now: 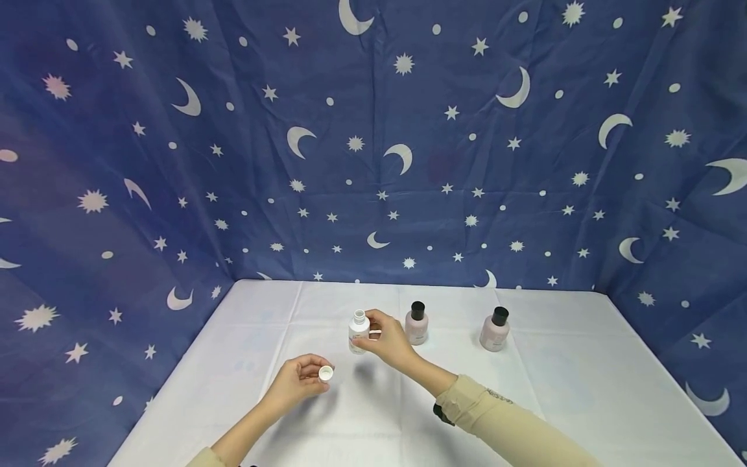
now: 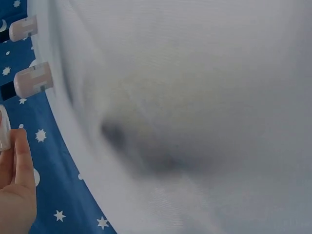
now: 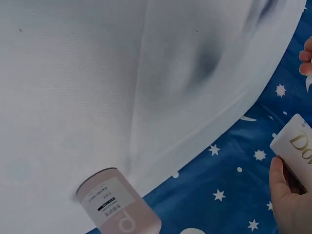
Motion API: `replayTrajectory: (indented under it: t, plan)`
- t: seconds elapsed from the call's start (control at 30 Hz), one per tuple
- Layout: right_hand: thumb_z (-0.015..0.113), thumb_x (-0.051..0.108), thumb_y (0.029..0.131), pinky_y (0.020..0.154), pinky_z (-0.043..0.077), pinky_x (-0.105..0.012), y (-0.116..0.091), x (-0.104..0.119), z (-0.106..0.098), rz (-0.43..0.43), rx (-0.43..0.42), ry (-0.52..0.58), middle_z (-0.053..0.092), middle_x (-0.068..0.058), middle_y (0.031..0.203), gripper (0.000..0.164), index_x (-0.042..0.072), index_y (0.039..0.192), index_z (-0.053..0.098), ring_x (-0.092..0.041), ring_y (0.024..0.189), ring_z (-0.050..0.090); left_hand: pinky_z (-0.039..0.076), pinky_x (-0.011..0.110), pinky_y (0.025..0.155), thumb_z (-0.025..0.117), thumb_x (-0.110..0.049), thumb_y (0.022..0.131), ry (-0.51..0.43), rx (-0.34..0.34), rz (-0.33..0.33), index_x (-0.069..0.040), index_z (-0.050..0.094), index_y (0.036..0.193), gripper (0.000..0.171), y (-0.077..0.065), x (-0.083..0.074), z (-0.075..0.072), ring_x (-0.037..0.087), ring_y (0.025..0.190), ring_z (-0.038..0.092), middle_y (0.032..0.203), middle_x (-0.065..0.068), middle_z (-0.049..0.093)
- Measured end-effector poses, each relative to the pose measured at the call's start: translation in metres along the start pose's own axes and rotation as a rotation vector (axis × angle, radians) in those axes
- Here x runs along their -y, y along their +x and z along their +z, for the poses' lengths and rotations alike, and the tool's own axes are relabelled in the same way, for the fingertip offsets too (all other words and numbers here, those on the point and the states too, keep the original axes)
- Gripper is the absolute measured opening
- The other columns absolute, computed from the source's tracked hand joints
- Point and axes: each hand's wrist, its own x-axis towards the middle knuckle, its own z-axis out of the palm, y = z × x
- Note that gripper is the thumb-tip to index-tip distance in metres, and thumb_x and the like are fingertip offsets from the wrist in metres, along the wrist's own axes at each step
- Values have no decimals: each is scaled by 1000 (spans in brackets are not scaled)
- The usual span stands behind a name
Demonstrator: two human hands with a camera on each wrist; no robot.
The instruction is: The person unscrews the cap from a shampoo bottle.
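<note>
A small white screw cap [image 1: 325, 373] is pinched between the thumb and fingers of my left hand [image 1: 297, 383], its hollow side facing the head camera. To the right and slightly farther back, my right hand [image 1: 390, 340] grips a white bottle [image 1: 357, 331] round its body. The bottle is upright, with its threaded neck uncovered, and its shadow falls on the cloth below. Gold lettering beginning "Do" shows on the white bottle [image 3: 298, 144] in the right wrist view. Fingertips of the left hand [image 3: 305, 61] appear at that view's right edge.
Two pink bottles with black caps stand on the white-covered table [image 1: 554, 376]: one pink bottle [image 1: 417, 329] just beyond the right hand, another pink bottle [image 1: 494, 334] farther right. A blue curtain [image 1: 350, 240] with moons and stars encloses the back and sides.
</note>
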Motion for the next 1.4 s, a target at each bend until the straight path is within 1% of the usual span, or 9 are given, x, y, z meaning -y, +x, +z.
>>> replayTrajectory:
  t: [0.1, 0.23, 0.47, 0.57, 0.7, 0.77, 1.0, 1.23, 1.4]
  plan:
    - [75, 3, 76, 78, 58, -29, 8, -2, 6, -27, 11, -30, 68, -20, 103, 37, -6, 109, 60, -31, 96, 65, 56, 23, 80, 69, 6, 78, 18, 8, 18, 12, 56, 106, 31, 1, 5, 0, 36, 100, 64, 111, 32, 62]
    - [77, 3, 74, 76, 58, -31, 18, -3, 13, -63, 4, -67, 69, -19, 98, 37, -5, 106, 61, -29, 90, 66, 56, 24, 83, 72, 4, 76, 74, -7, 51, 12, 58, 104, 33, 3, 10, 2, 28, 97, 65, 107, 28, 63]
    - [77, 2, 74, 70, 54, -17, 33, -4, 20, -55, 14, -91, 69, -20, 98, 36, -6, 105, 61, -29, 87, 68, 56, 23, 81, 77, 3, 71, 132, -69, 54, 9, 65, 101, 33, 11, 20, 9, 7, 84, 62, 100, 22, 67]
    - [77, 2, 74, 71, 55, -19, 38, -6, 25, -50, 36, -111, 69, -20, 99, 36, -6, 106, 61, -28, 86, 68, 56, 25, 80, 77, 5, 70, 140, -76, 72, 10, 65, 99, 33, 11, 21, 10, 11, 84, 64, 99, 23, 67]
    - [77, 2, 74, 71, 57, -21, 45, -11, 28, -30, 34, -130, 70, -20, 100, 36, -6, 105, 62, -28, 85, 69, 56, 27, 80, 77, 4, 71, 180, -43, 96, 8, 66, 100, 31, 14, 25, 11, 23, 87, 67, 99, 22, 68]
    - [77, 1, 74, 72, 57, -22, 48, -15, 30, -19, 29, -133, 69, -21, 101, 36, -7, 106, 61, -29, 87, 70, 57, 25, 78, 77, 4, 71, 207, -29, 95, 7, 66, 99, 30, 16, 27, 12, 23, 86, 67, 98, 21, 68]
    - [76, -1, 75, 80, 57, -30, 65, -32, 39, 31, 16, -155, 68, -20, 105, 37, -7, 108, 61, -30, 94, 68, 52, 16, 63, 78, 5, 67, 250, -25, 36, 5, 68, 96, 30, 20, 37, 16, 4, 71, 57, 89, 14, 69]
    - [74, -3, 76, 81, 57, -34, 74, -43, 50, 102, 52, -141, 67, -22, 107, 38, -8, 111, 60, -32, 97, 66, 49, 14, 59, 79, 5, 66, 236, -29, -40, 6, 67, 95, 31, 17, 48, 15, 4, 66, 53, 82, 8, 66]
    - [75, -2, 75, 79, 56, -34, 76, -50, 55, 147, 28, -178, 69, -21, 102, 38, -8, 110, 61, -30, 92, 66, 46, 14, 56, 80, 4, 66, 229, -22, -47, 6, 67, 95, 32, 20, 50, 14, 4, 62, 49, 79, 4, 64]
